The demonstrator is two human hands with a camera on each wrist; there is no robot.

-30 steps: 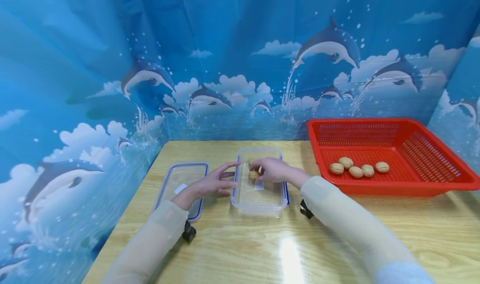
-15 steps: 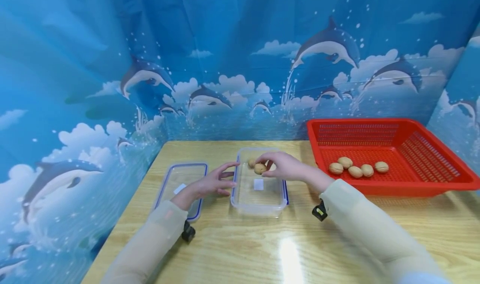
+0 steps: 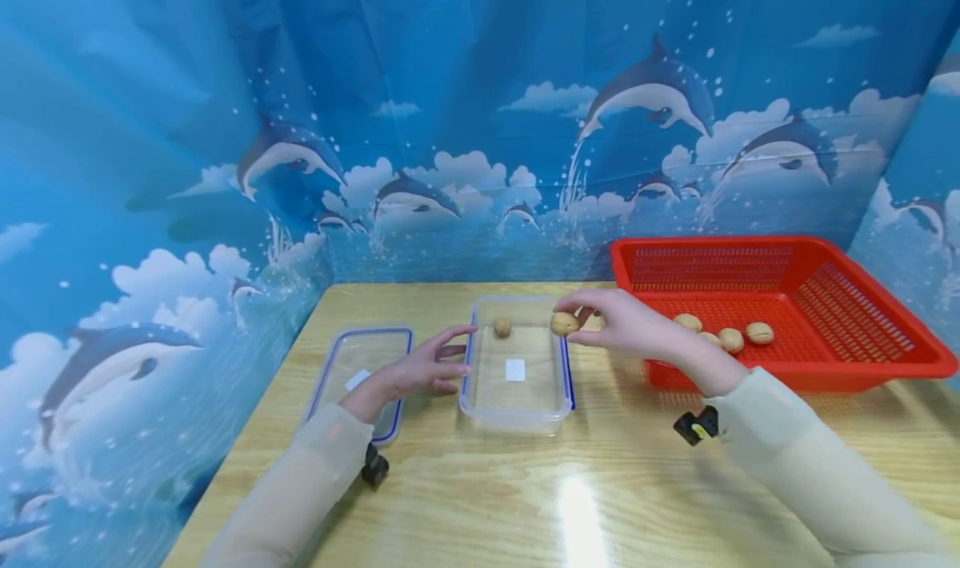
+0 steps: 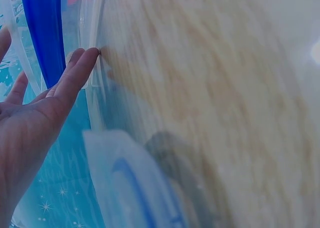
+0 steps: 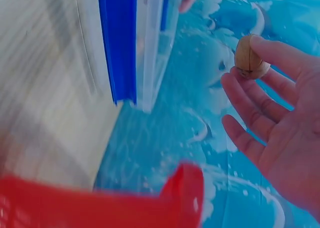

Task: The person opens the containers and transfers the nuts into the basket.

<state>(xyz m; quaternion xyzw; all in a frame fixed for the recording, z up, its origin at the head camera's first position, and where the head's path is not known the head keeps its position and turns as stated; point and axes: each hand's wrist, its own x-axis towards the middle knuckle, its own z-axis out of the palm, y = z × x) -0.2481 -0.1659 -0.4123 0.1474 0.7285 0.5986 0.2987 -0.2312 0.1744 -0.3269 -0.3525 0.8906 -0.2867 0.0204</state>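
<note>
The right hand (image 3: pixel 633 328) pinches a walnut (image 3: pixel 564 324) in its grip; the left hand (image 3: pixel 420 368), fingers straight (grip released), touches the clear container (image 3: pixel 517 406) beside it.

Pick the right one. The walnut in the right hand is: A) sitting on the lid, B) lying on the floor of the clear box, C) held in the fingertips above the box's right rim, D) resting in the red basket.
C: the right hand pinches the walnut in its fingertips over the right rim of the clear box, short of the red basket; another walnut lies inside the box.
</note>
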